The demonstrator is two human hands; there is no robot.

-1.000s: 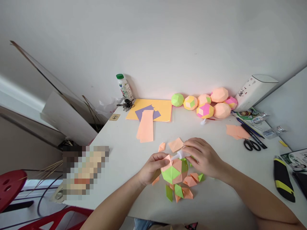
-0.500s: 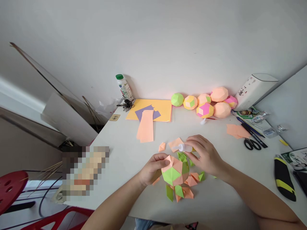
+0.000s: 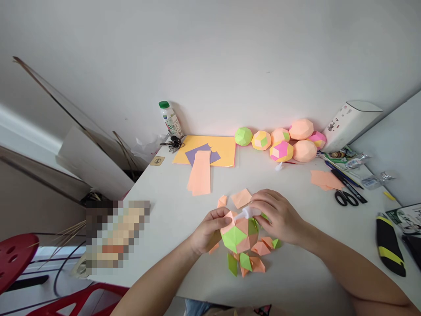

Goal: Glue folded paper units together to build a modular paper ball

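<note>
My left hand [image 3: 208, 230] is closed on a paper ball [image 3: 235, 239] of green and peach folded pieces, its thumb on top at the upper left. Closed round a small white glue bottle [image 3: 251, 212], my right hand [image 3: 279, 216] tips it sideways. The nozzle points left and its tip is at the ball's upper peach flap; whether they touch I cannot tell. Below the ball lie several loose folded peach and green pieces [image 3: 257, 265]. Behind it are a flat peach paper piece [image 3: 241, 198] and a small folded peach piece [image 3: 222, 201].
Finished paper balls [image 3: 281, 150] line the wall. Peach strips [image 3: 201, 173] lie over a yellow sheet [image 3: 225, 151]; keys [image 3: 174, 142] and a bottle [image 3: 171, 120] stand left. On the right are scissors [image 3: 346, 198], pens [image 3: 348, 186] and a black-yellow cutter [image 3: 390, 245].
My right hand has brought the glue bottle down, so that its nozzle is now at the top of the ball. The ball in my left hand has shifted slightly left.
</note>
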